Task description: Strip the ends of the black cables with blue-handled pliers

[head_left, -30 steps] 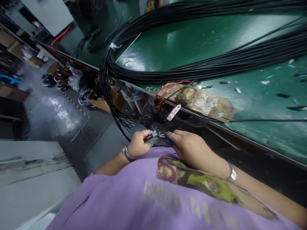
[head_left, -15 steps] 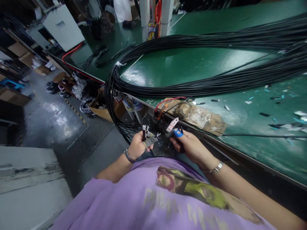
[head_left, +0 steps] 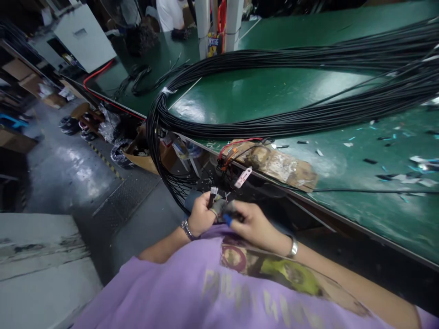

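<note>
Low in front of my purple shirt, my left hand [head_left: 202, 215] is closed on several black cable ends [head_left: 213, 196]; their pale tips stick up past the fingers. My right hand [head_left: 254, 224] is right beside it, fingers bent and pinched against the left fingertips. A blue cover [head_left: 227, 220] sits on one right fingertip, and greyish covers show where the hands meet. Something dark lies in the right fingers, too blurred to name. From the bench, the thick black cable bundle [head_left: 159, 132] hangs over the edge and down behind my left hand.
The green bench [head_left: 240, 103] carries the long cable coil and scattered scraps. At its edge lies a tape-wrapped brown block [head_left: 283, 164] with red and black wires, near a hanging white tag [head_left: 243, 177]. A cardboard box [head_left: 144, 153] stands under the bench; a white cabinet [head_left: 41, 269] is lower left.
My right hand has come left and down from near the white tag to meet my left hand. The left hand still grips the cable ends, and the view has shifted slightly.
</note>
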The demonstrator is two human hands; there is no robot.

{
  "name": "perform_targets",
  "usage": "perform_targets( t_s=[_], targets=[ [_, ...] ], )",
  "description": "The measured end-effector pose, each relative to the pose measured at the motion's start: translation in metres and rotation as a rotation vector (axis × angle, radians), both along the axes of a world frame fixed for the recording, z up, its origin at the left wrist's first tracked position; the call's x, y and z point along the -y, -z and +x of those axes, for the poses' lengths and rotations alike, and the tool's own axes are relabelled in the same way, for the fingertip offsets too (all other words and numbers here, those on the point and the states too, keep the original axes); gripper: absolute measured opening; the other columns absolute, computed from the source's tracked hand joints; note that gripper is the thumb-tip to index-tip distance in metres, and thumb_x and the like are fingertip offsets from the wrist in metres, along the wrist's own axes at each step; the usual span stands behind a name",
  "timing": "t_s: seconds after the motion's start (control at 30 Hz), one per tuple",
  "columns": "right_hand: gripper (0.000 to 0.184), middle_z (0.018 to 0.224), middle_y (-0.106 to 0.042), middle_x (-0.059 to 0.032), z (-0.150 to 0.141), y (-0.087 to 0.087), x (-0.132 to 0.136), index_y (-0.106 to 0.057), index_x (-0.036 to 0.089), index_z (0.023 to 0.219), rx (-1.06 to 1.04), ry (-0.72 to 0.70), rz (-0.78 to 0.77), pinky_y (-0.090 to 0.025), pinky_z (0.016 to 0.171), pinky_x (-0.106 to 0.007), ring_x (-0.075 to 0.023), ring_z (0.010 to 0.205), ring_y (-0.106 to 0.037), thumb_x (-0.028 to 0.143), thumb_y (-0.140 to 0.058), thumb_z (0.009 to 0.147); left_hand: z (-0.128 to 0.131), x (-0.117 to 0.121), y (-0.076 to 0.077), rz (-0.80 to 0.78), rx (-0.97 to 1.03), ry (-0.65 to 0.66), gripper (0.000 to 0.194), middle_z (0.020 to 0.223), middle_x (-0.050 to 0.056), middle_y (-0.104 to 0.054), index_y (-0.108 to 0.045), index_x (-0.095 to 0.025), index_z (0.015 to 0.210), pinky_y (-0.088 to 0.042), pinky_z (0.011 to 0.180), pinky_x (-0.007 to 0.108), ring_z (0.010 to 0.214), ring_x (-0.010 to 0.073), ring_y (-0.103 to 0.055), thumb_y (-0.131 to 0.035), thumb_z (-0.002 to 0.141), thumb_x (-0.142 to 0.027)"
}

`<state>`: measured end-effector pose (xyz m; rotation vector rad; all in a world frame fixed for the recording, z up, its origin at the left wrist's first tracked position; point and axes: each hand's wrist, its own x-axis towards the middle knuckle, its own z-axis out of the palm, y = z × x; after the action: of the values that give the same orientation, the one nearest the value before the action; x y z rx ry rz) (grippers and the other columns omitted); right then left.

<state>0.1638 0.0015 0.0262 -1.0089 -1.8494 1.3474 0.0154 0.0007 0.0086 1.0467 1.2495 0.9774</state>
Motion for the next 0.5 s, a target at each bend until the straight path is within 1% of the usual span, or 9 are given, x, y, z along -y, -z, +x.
perform_targets(
  t_s=[0.03, 0.07, 0.1, 0.2, 0.27, 0.33, 0.4, 0.5],
  targets=[
    [0.008, 0.062, -0.059, 0.0004, 0.000, -0.001, 0.001, -0.054, 0.019, 0.066, 0.004, -0.101, 0.026, -0.044, 0.057, -0.024, -0.0127, 0.057, -0.052, 0.021, -0.050, 0.073, 0.000, -0.001, 0.000, -0.008, 0.007, -0.020, 0.034, 0.045, -0.008, -0.048, -0.050, -0.016, 0.067, -0.029, 0.034, 0.016, 0.034, 0.0032, -0.039, -0.071, 0.064, -0.043],
    [0.007, 0.065, -0.061, -0.0004, 0.001, -0.002, 0.001, -0.054, 0.019, 0.068, 0.007, -0.155, 0.039, -0.045, 0.060, -0.025, -0.0136, 0.061, -0.055, 0.021, -0.050, 0.074, -0.001, -0.002, 0.000, -0.021, 0.016, -0.039, 0.035, 0.045, -0.008, -0.049, -0.051, -0.016, 0.068, -0.029, 0.034, 0.016, 0.033, 0.0033, -0.039, -0.071, 0.065, -0.044],
    [0.009, 0.068, -0.062, -0.0015, 0.003, -0.002, 0.000, -0.055, 0.019, 0.071, 0.018, -0.149, 0.042, -0.046, 0.062, -0.025, -0.0145, 0.063, -0.057, 0.023, -0.049, 0.077, -0.003, -0.003, 0.001, -0.043, 0.027, -0.052, 0.036, 0.044, -0.007, -0.049, -0.051, -0.016, 0.068, -0.028, 0.033, 0.016, 0.032, 0.0036, -0.039, -0.070, 0.065, -0.046],
    [0.022, 0.070, -0.062, -0.0039, 0.011, 0.002, -0.003, -0.055, 0.019, 0.083, 0.141, 0.062, 0.053, -0.047, 0.060, -0.028, -0.0166, 0.062, -0.057, 0.037, -0.043, 0.086, -0.008, -0.005, 0.002, -0.116, 0.069, -0.071, 0.041, 0.045, -0.005, -0.053, -0.051, -0.016, 0.065, -0.023, 0.030, 0.016, 0.030, 0.0044, -0.041, -0.066, 0.065, -0.053],
    [0.027, 0.071, -0.062, -0.0048, 0.016, 0.005, -0.005, -0.055, 0.019, 0.089, 0.237, 0.131, 0.095, -0.047, 0.059, -0.030, -0.0180, 0.061, -0.056, 0.041, -0.040, 0.088, -0.011, -0.004, 0.002, -0.131, 0.083, -0.063, 0.043, 0.047, -0.003, -0.055, -0.050, -0.015, 0.063, -0.021, 0.030, 0.016, 0.031, 0.0048, -0.043, -0.066, 0.064, -0.056],
    [0.027, 0.076, -0.064, -0.0066, 0.019, 0.006, -0.006, -0.057, 0.019, 0.093, 0.259, 0.124, 0.121, -0.048, 0.065, -0.032, -0.0198, 0.068, -0.059, 0.039, -0.039, 0.089, -0.012, -0.001, 0.001, -0.099, 0.065, -0.058, 0.043, 0.049, -0.003, -0.057, -0.051, -0.015, 0.065, -0.025, 0.032, 0.016, 0.033, 0.0047, -0.045, -0.067, 0.064, -0.055],
    [0.026, 0.081, -0.066, -0.0074, 0.019, 0.006, -0.005, -0.059, 0.019, 0.093, 0.231, 0.108, 0.115, -0.049, 0.070, -0.033, -0.0206, 0.074, -0.061, 0.036, -0.040, 0.088, -0.011, 0.003, 0.001, -0.055, 0.013, -0.065, 0.040, 0.049, -0.003, -0.058, -0.052, -0.015, 0.067, -0.030, 0.035, 0.016, 0.034, 0.0045, -0.045, -0.070, 0.064, -0.051],
    [0.026, 0.079, -0.068, -0.0064, 0.017, 0.004, -0.003, -0.063, 0.019, 0.086, 0.183, 0.095, 0.072, -0.049, 0.067, -0.032, -0.0202, 0.072, -0.062, 0.035, -0.042, 0.088, -0.009, 0.008, 0.002, -0.020, -0.084, -0.071, 0.037, 0.049, -0.003, -0.058, -0.053, -0.016, 0.068, -0.033, 0.037, 0.017, 0.036, 0.0049, -0.044, -0.071, 0.064, -0.047]
  ],
)
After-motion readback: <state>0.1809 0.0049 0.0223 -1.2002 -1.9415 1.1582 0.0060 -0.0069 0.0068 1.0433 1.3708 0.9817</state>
